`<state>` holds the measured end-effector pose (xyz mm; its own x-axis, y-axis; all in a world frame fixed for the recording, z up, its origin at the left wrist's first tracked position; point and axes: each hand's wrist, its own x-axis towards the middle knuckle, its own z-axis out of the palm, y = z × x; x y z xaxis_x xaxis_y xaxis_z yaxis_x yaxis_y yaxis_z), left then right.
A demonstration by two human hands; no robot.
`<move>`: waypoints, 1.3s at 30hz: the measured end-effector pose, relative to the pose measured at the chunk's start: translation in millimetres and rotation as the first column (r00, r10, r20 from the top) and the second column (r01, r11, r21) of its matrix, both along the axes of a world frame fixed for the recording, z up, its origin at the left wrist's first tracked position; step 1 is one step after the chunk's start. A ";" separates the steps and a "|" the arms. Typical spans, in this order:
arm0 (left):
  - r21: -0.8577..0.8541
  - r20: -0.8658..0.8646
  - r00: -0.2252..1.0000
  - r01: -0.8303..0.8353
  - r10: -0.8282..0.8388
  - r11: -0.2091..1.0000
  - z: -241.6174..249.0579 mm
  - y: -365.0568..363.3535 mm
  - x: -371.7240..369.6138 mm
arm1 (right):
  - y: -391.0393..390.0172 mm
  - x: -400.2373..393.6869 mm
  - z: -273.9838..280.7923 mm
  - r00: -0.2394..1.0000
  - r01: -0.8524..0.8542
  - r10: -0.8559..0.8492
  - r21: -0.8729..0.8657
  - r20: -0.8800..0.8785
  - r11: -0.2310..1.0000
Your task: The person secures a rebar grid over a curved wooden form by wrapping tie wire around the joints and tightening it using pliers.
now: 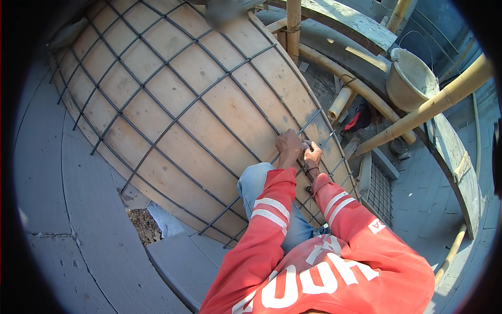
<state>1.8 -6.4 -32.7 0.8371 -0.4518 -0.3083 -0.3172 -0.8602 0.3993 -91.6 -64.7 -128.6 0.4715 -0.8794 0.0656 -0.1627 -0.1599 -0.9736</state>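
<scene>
A grid of dark steel reinforcing bars [176, 119] lies over a pale curved wooden panel [219, 102]. Both hands meet at the grid's right part, by a bar crossing close to the panel's edge. My left hand [288, 144] has its fingers closed and pointing down at the bars. Right beside it, my right hand [312, 154] is curled with thumb and fingers pinched together. Whatever sits between the fingers of either hand is too small or hidden to make out. Red sleeves with white stripes [271, 209] cover both arms, and a denim knee [254, 180] rests near the left wrist.
Bamboo poles [426, 107] cross the right side near a dirty bucket [413, 78]. Beyond the panel's right edge is a lower area with a wire mesh [379, 193] and a red-and-black item [357, 119]. Grey block surfaces [99, 209] lie left, with a broken gap [144, 225].
</scene>
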 end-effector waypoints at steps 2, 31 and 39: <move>-0.013 0.035 0.999 0.017 -0.017 1.000 1.1 -0.5 -0.8 | 1.7 -0.4 1.2 0.999 0.025 -0.026 -0.034 -0.021 0.999; -0.104 -0.020 0.996 0.083 -0.085 0.991 19.0 12.8 -8.4 | 17.6 18.8 -10.1 0.969 0.103 -0.159 0.276 0.191 0.956; -0.117 0.024 0.999 0.040 -0.038 0.992 13.2 4.7 -8.2 | 21.9 22.6 -21.2 0.967 0.075 -0.134 0.262 0.215 0.962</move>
